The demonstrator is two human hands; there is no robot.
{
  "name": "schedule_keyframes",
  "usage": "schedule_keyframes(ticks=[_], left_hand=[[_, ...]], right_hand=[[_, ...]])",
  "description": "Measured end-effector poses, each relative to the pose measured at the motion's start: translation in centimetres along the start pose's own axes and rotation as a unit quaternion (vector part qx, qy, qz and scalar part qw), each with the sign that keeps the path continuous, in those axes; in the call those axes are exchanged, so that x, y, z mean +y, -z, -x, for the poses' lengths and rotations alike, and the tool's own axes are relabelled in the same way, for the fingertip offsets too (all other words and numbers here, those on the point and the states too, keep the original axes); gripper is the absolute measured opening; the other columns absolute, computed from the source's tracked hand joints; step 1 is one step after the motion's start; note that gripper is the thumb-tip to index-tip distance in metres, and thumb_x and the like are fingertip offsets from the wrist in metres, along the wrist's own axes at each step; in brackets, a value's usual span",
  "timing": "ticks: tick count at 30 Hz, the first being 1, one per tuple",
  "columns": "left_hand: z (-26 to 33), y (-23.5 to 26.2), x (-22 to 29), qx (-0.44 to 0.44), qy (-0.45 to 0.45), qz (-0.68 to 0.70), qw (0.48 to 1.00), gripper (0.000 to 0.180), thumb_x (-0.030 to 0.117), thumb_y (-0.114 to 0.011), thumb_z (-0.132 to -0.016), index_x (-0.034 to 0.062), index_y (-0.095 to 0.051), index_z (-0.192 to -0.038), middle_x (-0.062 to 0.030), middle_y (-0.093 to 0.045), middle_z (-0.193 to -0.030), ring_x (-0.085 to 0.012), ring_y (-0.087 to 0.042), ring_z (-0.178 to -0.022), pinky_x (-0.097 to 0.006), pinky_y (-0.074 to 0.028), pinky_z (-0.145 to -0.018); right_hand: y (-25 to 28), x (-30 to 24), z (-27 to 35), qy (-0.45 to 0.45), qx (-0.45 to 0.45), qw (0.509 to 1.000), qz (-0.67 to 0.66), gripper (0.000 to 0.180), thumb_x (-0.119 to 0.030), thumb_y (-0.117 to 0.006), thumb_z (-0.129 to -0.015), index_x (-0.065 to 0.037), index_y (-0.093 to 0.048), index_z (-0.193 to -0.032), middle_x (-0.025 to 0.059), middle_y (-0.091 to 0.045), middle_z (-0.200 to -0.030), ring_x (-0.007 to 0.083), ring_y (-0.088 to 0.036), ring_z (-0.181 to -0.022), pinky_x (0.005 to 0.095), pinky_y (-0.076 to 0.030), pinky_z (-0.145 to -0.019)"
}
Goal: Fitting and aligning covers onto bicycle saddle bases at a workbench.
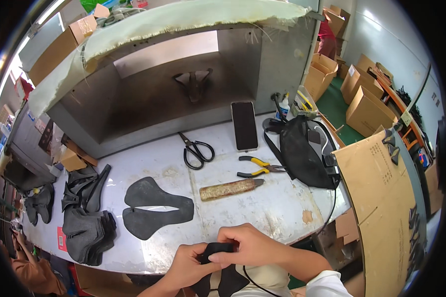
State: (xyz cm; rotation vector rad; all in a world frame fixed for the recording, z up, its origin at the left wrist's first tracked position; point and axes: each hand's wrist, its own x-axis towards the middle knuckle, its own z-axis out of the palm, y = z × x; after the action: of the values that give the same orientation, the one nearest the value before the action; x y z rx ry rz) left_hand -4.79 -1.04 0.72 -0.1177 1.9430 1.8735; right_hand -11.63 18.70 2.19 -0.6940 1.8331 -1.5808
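Observation:
At the table's near edge, my left hand (189, 265) and my right hand (248, 247) are closed on a flexible black cut-out piece (216, 250). Both thumbs press on its upper end, and its two wider lobes hang below, partly cut off by the lower edge of the view. Beyond my hands lies a flat dark grey forked piece (156, 207) with two rounded lobes and a slit. A chisel-like blade with a worn, wrapped handle (228, 189) rests to its right. Farther back are yellow-handled pliers (260, 167) and black scissors (198, 152).
A stack of dark grey pieces (88, 235) and folded black pieces (84, 190) sit at the left. A phone (244, 126) leans near a grey metal hood (277, 54) holding one dark shaped piece (194, 84). A black pouch (305, 151) and a large cardboard sheet (376, 198) are at the right.

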Motion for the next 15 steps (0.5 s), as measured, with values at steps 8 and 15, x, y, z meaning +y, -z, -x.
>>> schedule_keyframes(ticks=[8, 15], left_hand=[[1.2, -0.5, -1.2, -0.012, -0.035, -0.018, 0.999, 0.019, 0.015, -0.079, -0.081, -0.0015, -0.071, -0.086, 0.003, -0.061, -0.064, -0.0013, -0.048, -0.058, -0.021, -0.037, -0.048], [1.8, -1.4, 0.6, 0.052, -0.021, 0.112, 0.992, 0.009, 0.003, -0.073, -0.082, -0.0058, -0.069, -0.084, -0.0068, -0.067, -0.065, -0.0087, -0.059, -0.049, -0.021, -0.046, -0.043]], right_hand=[[0.6, 1.9, 0.2, -0.047, -0.09, 0.988, -0.118, 0.034, -0.03, -0.064, -0.095, -0.003, -0.059, -0.074, -0.0026, -0.05, -0.057, 0.0065, -0.045, -0.05, 0.0239, -0.036, -0.048], [-2.4, 6.0, 0.0, -0.166, -0.027, 0.874, -0.456, 0.019, -0.023, -0.063, -0.095, -0.007, -0.062, -0.085, -0.0054, -0.054, -0.067, 0.0027, -0.045, -0.053, 0.0192, -0.031, -0.047]])
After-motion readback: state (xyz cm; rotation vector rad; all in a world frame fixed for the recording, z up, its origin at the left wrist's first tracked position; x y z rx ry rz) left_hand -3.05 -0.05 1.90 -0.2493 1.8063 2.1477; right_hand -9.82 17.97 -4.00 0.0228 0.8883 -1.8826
